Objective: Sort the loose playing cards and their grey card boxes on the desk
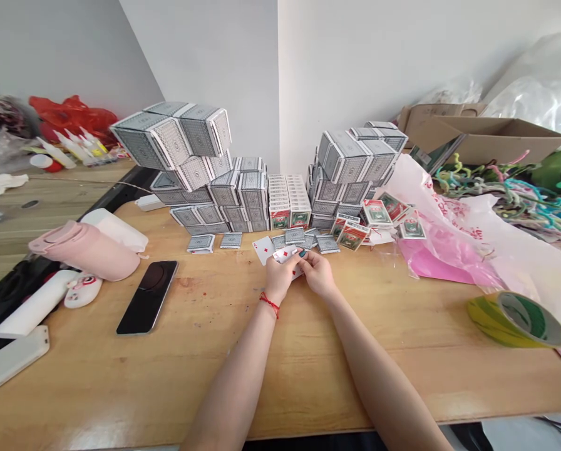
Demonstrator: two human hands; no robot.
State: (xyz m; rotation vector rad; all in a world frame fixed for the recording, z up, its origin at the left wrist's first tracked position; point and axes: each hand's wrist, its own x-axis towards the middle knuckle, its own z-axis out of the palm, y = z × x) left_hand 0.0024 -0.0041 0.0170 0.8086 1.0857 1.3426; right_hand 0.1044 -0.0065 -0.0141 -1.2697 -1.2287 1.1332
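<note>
Both hands meet over the middle of the wooden table point(308, 351). My left hand point(279, 275), with a red string on its wrist, is closed on a small fan of playing cards point(284, 254) showing red diamonds. My right hand point(317, 273) is closed on the same cards from the right side. One card point(263, 249) sticks out to the left of the fan. Just beyond the hands lie several small grey-backed decks point(294, 236) and red-and-green card boxes point(353, 235).
Tall piles of grey card packs point(186, 147) point(355, 160) stand at the back. A black phone point(148, 297), a pink bottle point(86, 249) and white items lie left. A pink plastic bag point(442, 235), tape rolls point(515, 319), a cardboard box point(487, 138) and coloured hangers lie right.
</note>
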